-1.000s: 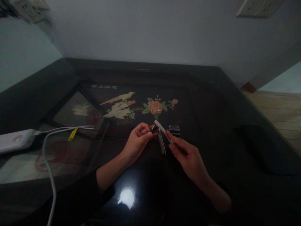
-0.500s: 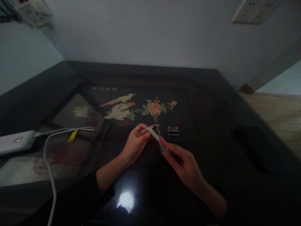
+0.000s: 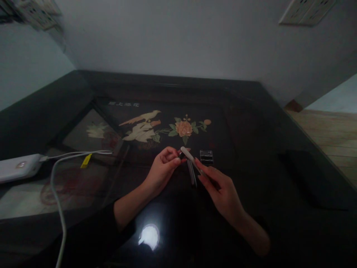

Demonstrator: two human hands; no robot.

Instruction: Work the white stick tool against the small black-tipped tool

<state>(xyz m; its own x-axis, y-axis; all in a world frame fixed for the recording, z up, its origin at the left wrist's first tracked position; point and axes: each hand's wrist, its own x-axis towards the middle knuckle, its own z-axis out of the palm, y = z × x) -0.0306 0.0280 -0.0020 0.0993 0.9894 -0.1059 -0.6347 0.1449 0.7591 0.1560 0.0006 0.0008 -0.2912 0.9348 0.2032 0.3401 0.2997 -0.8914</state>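
My right hand [image 3: 221, 191] grips a slim pale grey strip [image 3: 190, 156] between thumb and fingers, its rounded end pointing up and left. My left hand [image 3: 161, 167] is closed in a pinch on a small dark piece [image 3: 182, 155] beside that rounded end. A narrow dark strip with a light edge [image 3: 192, 173] slants down between the hands; whether it is joined to the pale strip, I cannot tell. Just beyond my right fingers lies a small dark rectangular case with clear edges and slots [image 3: 206, 157].
A white power-bank-like block [image 3: 19, 168] with a white cable [image 3: 57, 191] and yellow tag [image 3: 86, 160] lies left. A dark flat object [image 3: 309, 178] lies right. The glossy black table [image 3: 245, 130] has bird and flower pictures and meets the wall behind.
My right hand has turned the pale strip slightly right, and the dark strip now shows apart from it at a wider angle. My left hand stays nearly in place.
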